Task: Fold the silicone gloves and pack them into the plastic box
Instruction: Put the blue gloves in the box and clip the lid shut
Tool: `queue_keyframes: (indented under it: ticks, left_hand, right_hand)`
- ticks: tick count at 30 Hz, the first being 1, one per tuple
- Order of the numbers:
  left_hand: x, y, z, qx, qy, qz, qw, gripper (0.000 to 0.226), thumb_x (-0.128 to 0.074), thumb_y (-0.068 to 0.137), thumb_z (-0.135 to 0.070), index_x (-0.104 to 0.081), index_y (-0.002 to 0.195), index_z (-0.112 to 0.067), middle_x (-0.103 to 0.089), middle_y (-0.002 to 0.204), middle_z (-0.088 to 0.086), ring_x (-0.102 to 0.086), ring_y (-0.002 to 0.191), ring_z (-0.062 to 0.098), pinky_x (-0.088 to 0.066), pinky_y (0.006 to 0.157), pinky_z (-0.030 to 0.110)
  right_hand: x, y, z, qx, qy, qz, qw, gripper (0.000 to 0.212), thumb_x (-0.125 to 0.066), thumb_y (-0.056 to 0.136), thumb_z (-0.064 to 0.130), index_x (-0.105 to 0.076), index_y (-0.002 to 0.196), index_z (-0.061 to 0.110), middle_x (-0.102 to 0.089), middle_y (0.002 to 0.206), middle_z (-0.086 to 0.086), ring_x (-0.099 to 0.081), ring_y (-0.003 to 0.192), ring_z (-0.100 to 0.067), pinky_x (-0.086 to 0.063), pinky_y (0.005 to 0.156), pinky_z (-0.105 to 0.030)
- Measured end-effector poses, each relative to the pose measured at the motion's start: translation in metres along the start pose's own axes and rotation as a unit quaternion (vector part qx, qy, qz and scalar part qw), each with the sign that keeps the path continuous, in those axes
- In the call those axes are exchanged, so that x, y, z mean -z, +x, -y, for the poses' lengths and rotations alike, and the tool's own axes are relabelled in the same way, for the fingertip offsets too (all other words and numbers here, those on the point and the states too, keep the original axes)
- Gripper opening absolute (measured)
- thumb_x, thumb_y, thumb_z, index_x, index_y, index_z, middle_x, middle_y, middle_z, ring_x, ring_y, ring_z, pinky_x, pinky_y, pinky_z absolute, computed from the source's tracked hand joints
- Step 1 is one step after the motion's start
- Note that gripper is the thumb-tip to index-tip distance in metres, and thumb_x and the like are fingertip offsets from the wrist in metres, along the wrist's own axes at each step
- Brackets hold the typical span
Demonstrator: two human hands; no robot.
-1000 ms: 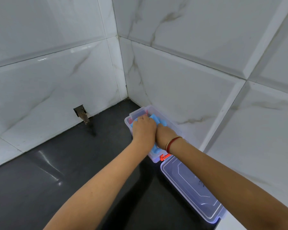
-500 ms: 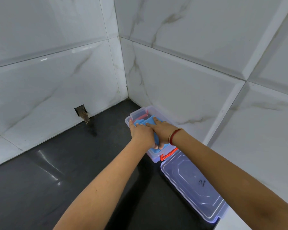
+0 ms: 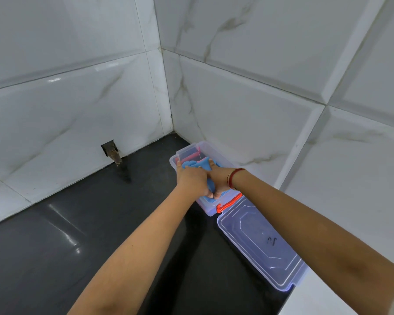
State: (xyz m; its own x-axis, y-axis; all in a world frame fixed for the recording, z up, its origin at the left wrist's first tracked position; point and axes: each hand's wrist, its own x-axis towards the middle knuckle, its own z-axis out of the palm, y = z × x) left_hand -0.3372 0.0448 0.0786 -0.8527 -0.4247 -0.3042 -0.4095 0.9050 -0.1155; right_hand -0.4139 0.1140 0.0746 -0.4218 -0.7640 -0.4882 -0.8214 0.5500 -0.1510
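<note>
A clear plastic box [image 3: 175,159] stands on the black counter against the right wall, near the corner. Folded blue silicone gloves [image 3: 197,164] lie inside it, with something red [image 3: 188,155] at the far end. My left hand [image 3: 192,180] and my right hand [image 3: 217,176] are both in the box, side by side, pressing down and gripping the blue gloves. Most of the gloves is hidden under the hands. The box's clear lid [image 3: 259,242] lies open flat towards me, joined by an orange latch [image 3: 229,203].
White marble tiles form the walls on the left and right, meeting in a corner behind the box. A small hole with a rusty metal piece [image 3: 112,151] is in the left wall at counter level. The black counter [image 3: 55,246] stretches left of the box.
Both hands stayed in the box on the blue gloves. The right hand shifted from beside the left fist to lie further forward over the gloves, which show more at the far end.
</note>
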Motion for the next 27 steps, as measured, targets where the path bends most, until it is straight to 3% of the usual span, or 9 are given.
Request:
queue_keyframes:
  ticks: [3,5,7,10,12,17,20,24,27]
  left_hand:
    - [-0.011,-0.027,0.005,-0.007,-0.104,-0.200,0.974,0.051,-0.059,0.083,-0.048,-0.052,0.126,-0.021,-0.046,0.141,0.007,-0.032,0.136,0.026,-0.004,0.113,0.053]
    - [-0.030,-0.055,0.004,-0.061,-0.169,-0.376,0.909,0.044,-0.064,0.084,-0.035,-0.056,0.123,-0.018,-0.053,0.136,0.009,-0.042,0.131,0.029,-0.010,0.113,0.051]
    - [-0.060,-0.085,-0.005,-0.134,-0.233,-0.451,0.851,0.043,-0.063,0.082,-0.030,-0.054,0.123,-0.019,-0.057,0.130,0.006,-0.043,0.129,0.024,-0.013,0.113,0.044]
    - [-0.102,-0.114,-0.027,-0.187,-0.248,-0.392,0.866,0.067,-0.056,0.084,-0.033,-0.027,0.144,-0.021,-0.039,0.148,0.006,-0.023,0.141,0.018,-0.013,0.115,0.046]
    - [-0.119,-0.119,-0.040,-0.201,-0.214,-0.348,0.890,0.074,-0.061,0.083,-0.031,-0.023,0.146,-0.020,-0.032,0.151,0.006,-0.017,0.143,0.019,-0.015,0.112,0.050]
    - [-0.132,-0.116,-0.053,-0.238,-0.095,-0.284,0.924,0.043,-0.074,0.076,-0.029,-0.063,0.117,-0.020,-0.050,0.139,0.011,-0.038,0.134,0.030,-0.033,0.104,0.055]
    - [-0.130,-0.115,-0.055,-0.232,-0.069,-0.252,0.937,0.019,-0.064,0.087,-0.031,-0.065,0.103,-0.021,-0.054,0.135,0.004,-0.033,0.138,0.026,-0.026,0.110,0.053]
    - [-0.124,-0.120,-0.057,-0.284,-0.002,-0.201,0.938,0.032,-0.036,0.099,-0.035,-0.053,0.121,-0.020,-0.047,0.140,-0.001,-0.014,0.144,0.019,-0.001,0.114,0.055]
    - [-0.111,-0.133,-0.054,-0.326,-0.026,-0.223,0.918,0.028,-0.035,0.099,-0.034,-0.055,0.113,-0.020,-0.054,0.133,-0.001,-0.018,0.143,0.019,0.006,0.113,0.054]
  right_hand:
    - [0.003,-0.029,-0.005,0.027,0.085,-0.083,0.993,0.071,-0.067,0.084,0.022,-0.031,0.145,0.012,-0.033,0.150,-0.014,-0.036,0.135,-0.030,-0.027,0.113,-0.035]
    - [-0.004,-0.057,-0.008,0.046,0.161,-0.206,0.964,0.059,-0.065,0.086,0.026,-0.043,0.139,0.013,-0.043,0.143,-0.011,-0.042,0.130,-0.025,-0.030,0.108,-0.029]
    - [-0.024,-0.084,-0.009,0.054,0.203,-0.300,0.930,0.052,-0.064,0.086,0.028,-0.049,0.133,0.014,-0.046,0.140,-0.009,-0.045,0.127,-0.024,-0.031,0.105,-0.026]
    - [-0.061,-0.118,-0.006,0.006,0.163,-0.376,0.912,0.053,-0.063,0.087,0.029,-0.045,0.136,0.017,-0.037,0.146,-0.009,-0.043,0.128,-0.026,-0.035,0.106,-0.033]
    - [-0.086,-0.133,-0.004,-0.032,0.138,-0.406,0.903,0.056,-0.062,0.088,0.028,-0.040,0.138,0.017,-0.034,0.148,-0.010,-0.042,0.130,-0.027,-0.036,0.108,-0.035]
    - [-0.142,-0.157,-0.004,-0.081,0.078,-0.382,0.917,0.070,-0.051,0.093,0.039,-0.021,0.149,0.012,-0.019,0.157,-0.009,-0.020,0.145,-0.024,-0.008,0.116,-0.034]
    - [-0.169,-0.165,-0.006,-0.102,0.084,-0.340,0.931,0.068,-0.040,0.094,0.050,-0.021,0.149,0.013,-0.012,0.159,-0.007,-0.010,0.147,-0.022,0.004,0.114,-0.031]
    - [-0.189,-0.188,-0.004,-0.137,0.093,-0.324,0.931,0.072,-0.029,0.086,0.070,-0.051,0.131,0.019,-0.031,0.153,-0.005,-0.027,0.142,-0.023,-0.004,0.117,-0.035]
    - [-0.197,-0.210,0.002,-0.147,0.082,-0.333,0.928,0.070,-0.036,0.080,0.074,-0.058,0.123,0.022,-0.056,0.135,0.000,-0.050,0.126,-0.019,-0.022,0.116,-0.042]
